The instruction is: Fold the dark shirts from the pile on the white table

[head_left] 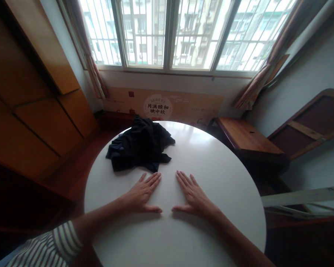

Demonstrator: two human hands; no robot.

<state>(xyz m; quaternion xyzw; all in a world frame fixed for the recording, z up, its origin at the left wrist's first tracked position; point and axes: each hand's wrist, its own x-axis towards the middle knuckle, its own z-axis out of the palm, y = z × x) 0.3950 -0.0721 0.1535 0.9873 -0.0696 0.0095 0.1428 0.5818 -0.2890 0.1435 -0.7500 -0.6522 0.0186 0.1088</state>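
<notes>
Both my hands rest palm down on a round white table (180, 241). My left hand (143, 194) lies flat with its thumb spread and its fingers pointing up and to the right. Opposite it, my right hand (191, 196) is flat too, fingers apart. A gap separates the two hands, and neither holds anything. Just beyond my left fingertips sits a crumpled heap of dark cloth (141, 144), black with some navy blue at its left and lower edges. Its folds hide what kind of garments, if any, it is made of.
Behind the table stand a printed cardboard panel (192, 102) and a barred window (167, 37). A wooden desk (247, 135) is at the right, near a wooden-framed panel (308, 122). Wooden cabinets (44, 122) line the left side.
</notes>
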